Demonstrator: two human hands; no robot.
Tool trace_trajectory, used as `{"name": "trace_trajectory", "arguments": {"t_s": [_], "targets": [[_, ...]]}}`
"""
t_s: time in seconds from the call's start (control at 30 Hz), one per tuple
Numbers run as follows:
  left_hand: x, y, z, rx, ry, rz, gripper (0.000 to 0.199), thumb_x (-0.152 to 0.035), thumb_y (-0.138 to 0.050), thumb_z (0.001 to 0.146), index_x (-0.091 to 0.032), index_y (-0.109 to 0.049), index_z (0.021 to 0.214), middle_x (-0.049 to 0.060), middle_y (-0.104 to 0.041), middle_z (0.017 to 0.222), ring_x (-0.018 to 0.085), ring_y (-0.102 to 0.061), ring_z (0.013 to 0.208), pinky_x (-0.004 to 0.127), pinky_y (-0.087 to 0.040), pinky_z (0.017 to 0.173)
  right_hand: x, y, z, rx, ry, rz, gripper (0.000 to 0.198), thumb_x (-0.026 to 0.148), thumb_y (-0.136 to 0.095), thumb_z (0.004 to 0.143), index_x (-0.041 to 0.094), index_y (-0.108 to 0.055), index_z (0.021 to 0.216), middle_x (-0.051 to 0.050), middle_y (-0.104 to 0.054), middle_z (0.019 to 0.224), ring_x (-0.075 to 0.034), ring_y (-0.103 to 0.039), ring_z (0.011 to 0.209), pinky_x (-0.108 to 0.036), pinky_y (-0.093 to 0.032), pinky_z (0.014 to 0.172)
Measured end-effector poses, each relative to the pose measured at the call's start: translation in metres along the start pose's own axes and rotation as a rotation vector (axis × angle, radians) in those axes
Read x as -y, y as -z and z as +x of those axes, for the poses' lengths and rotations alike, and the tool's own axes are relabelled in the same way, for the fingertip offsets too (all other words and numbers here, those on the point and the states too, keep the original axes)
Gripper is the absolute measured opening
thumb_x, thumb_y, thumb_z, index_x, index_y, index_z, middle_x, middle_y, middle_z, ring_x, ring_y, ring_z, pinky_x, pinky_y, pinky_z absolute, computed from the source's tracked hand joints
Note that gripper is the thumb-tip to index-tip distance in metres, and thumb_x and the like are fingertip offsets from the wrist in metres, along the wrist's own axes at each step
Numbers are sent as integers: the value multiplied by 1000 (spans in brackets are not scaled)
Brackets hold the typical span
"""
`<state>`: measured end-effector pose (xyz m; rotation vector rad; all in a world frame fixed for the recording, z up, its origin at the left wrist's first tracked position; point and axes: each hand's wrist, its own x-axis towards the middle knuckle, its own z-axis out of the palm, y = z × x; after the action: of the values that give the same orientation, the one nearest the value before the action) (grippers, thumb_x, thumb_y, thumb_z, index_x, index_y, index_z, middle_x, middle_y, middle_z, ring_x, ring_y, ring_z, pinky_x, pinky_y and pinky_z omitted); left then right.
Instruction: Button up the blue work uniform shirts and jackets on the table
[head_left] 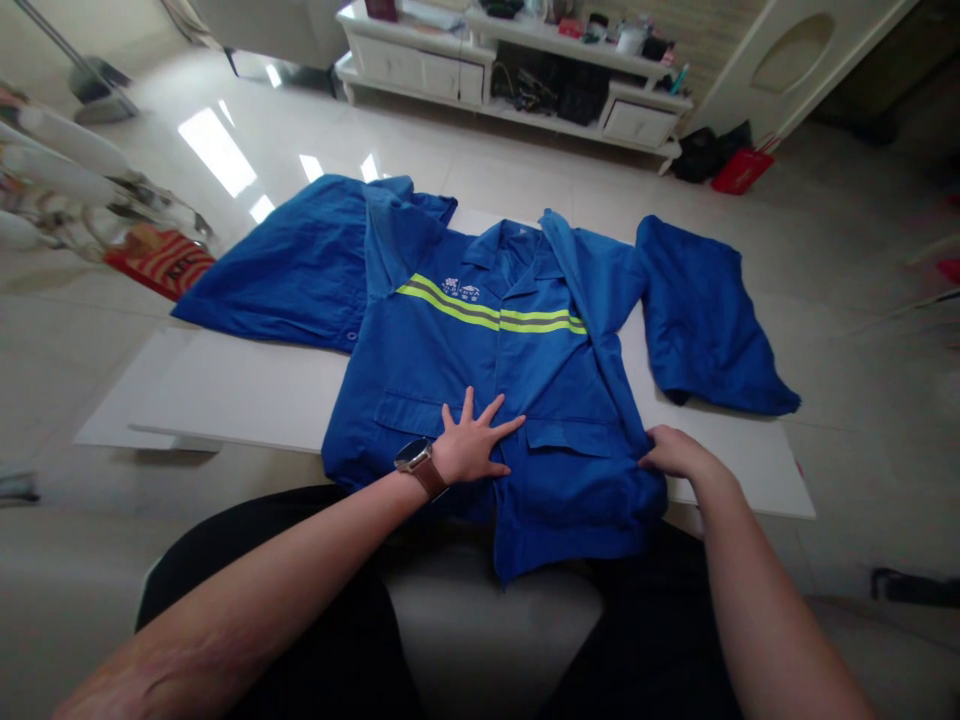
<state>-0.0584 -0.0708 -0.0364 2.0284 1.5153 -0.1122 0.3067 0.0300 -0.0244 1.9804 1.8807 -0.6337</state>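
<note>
A blue work jacket with a yellow-and-grey reflective stripe lies front up on a low white table, its collar away from me. Its lower hem hangs over the near edge, towards my knees. With fingers spread, my left hand lies flat on the jacket's front, near the opening between the two flap pockets. At the right side edge of the jacket, my right hand has its fingers closed on the cloth. The jacket's right side is partly folded inward there.
Folded blue cloth lies left of the jacket, and another blue piece lies right of it. Beyond the tiled floor stands a white cabinet. A red bag sits by it; a red striped KFC bag is at left.
</note>
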Motion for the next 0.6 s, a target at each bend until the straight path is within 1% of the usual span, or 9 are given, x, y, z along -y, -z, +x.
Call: {"name": "trace_trajectory", "arguments": {"t_s": [0.07,0.13,0.17,0.23,0.33,0.43,0.5,0.53,0.6], "targets": [[-4,-6,-1,-31,24,41,98,-66,-70,81,-51,-15,160,3,0,174,59,11,151,92,-14,101,4,2,0,-139,60,-8,46,22,-77,64,20,-69,109,-9,-71,95,-24,-67,86,-31,-50,74],[-10,-12,-2,-44,46,70,99,-67,-69,81,-50,-14,160,3,1,174,59,11,151,92,-14,102,18,2,-2,-285,124,-16,60,30,-75,71,21,-61,128,-12,-67,114,-28,-64,102,-35,-50,82],[-13,-14,-2,-44,60,80,98,-67,-69,81,-49,-14,160,3,2,174,59,11,151,92,-14,102,28,1,-3,-365,163,-21,63,33,-72,74,21,-56,134,-14,-63,121,-30,-61,109,-38,-50,85],[-21,-17,-5,-33,98,93,98,-66,-68,82,-49,-14,160,2,2,174,58,10,151,91,-17,103,52,-3,-8,-486,255,-29,62,37,-66,81,21,-53,139,-16,-57,130,-35,-54,119,-44,-49,91],[-31,-15,-8,-1,156,104,96,-63,-68,83,-48,-15,161,2,4,174,59,7,151,89,-24,101,88,-11,-14,-520,431,7,46,36,-61,86,24,-60,130,-14,-54,135,-36,-49,124,-50,-48,93],[-32,1,-8,91,158,76,98,-57,-72,82,-47,-16,162,4,3,174,60,-1,151,84,-34,100,113,-17,-18,-499,588,69,28,33,-60,88,24,-66,114,-12,-57,132,-33,-50,123,-48,-49,93],[-22,19,-5,159,96,9,100,-50,-74,83,-42,-15,163,9,-7,174,56,-15,151,74,-39,105,126,-20,-21,-494,661,106,20,32,-58,91,22,-68,106,-12,-62,123,-31,-53,117,-46,-49,94],[-15,29,-2,167,54,-34,99,-46,-73,84,-38,-15,164,12,-16,172,51,-24,150,67,-40,108,132,-22,-23,-488,690,117,18,32,-58,93,22,-68,104,-12,-63,118,-30,-54,114,-44,-48,94],[2,46,2,110,0,-117,87,-36,-67,89,-26,-21,162,17,-35,162,38,-46,141,51,-42,112,146,-25,-29,-465,736,123,18,36,-57,96,22,-67,101,-11,-67,109,-28,-57,108,-41,-48,92]]}}
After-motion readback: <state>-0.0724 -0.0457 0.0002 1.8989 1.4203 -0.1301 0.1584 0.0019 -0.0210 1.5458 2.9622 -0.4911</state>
